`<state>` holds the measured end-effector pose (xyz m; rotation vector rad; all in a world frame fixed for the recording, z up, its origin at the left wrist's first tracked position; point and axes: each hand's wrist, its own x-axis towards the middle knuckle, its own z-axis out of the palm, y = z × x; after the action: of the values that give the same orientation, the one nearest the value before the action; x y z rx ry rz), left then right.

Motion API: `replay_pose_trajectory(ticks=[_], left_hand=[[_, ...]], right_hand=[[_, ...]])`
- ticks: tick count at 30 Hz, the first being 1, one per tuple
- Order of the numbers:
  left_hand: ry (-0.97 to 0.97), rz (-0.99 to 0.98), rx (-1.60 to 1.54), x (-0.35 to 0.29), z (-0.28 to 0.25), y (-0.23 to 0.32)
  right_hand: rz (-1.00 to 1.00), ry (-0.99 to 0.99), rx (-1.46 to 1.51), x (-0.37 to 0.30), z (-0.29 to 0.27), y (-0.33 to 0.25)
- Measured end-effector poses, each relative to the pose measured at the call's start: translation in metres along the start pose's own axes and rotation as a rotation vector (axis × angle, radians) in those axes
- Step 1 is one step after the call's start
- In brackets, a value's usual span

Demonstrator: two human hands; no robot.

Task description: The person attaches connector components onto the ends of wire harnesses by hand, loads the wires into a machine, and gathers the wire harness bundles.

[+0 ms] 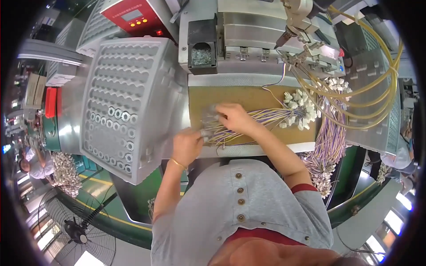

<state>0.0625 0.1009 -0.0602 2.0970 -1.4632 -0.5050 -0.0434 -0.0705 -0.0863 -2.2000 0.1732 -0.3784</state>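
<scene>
A bundle of purple, yellow and white wires (262, 118) with white connectors (299, 108) at its right end lies across the brown work board (248, 93). My left hand (188, 144) is closed at the loose left ends of the wires, its fingertips in pale covers; what it pinches is hidden. Just above and to the right, my right hand (235, 119) bends over the same wire ends. Motion smears its covered fingertips, and I cannot tell if they hold anything. One separate wire (283, 73) runs up from the bundle to the machine (262, 35).
Left of the board stands a grey tray (148, 57) holding metal rings. Behind it sits a red control box (135, 17); a black bin (203, 55) is beside the machine. Yellow tubes (392, 73) loop at right, above more bundled wires (328, 128). A fan (77, 230) stands lower left.
</scene>
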Motion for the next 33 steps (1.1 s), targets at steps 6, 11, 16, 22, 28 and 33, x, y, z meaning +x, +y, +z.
replay_pose_trajectory(ticks=[6, 11, 16, 22, 28, 33], left_hand=[[0.296, -0.095, -0.236, 0.015, -0.01, 0.005], [0.173, -0.225, -0.514, 0.037, -0.001, 0.012], [0.335, -0.124, -0.693, 0.045, -0.007, 0.032], [0.372, 0.089, -0.212, 0.039, -0.029, 0.049], [0.539, 0.219, 0.154, 0.026, -0.08, 0.029], [0.627, -0.359, 1.041, -0.005, -0.16, -0.076]], right_hand=[[0.192, 0.073, 0.261, -0.004, -0.036, -0.03], [0.255, -0.033, 0.155, -0.015, -0.049, -0.009], [0.378, 0.185, 0.912, -0.02, -0.066, -0.023], [0.256, 0.004, 0.451, -0.017, -0.051, -0.028], [0.273, 0.173, 0.335, -0.023, -0.063, -0.038], [0.328, 0.167, 0.44, -0.034, -0.081, -0.048]])
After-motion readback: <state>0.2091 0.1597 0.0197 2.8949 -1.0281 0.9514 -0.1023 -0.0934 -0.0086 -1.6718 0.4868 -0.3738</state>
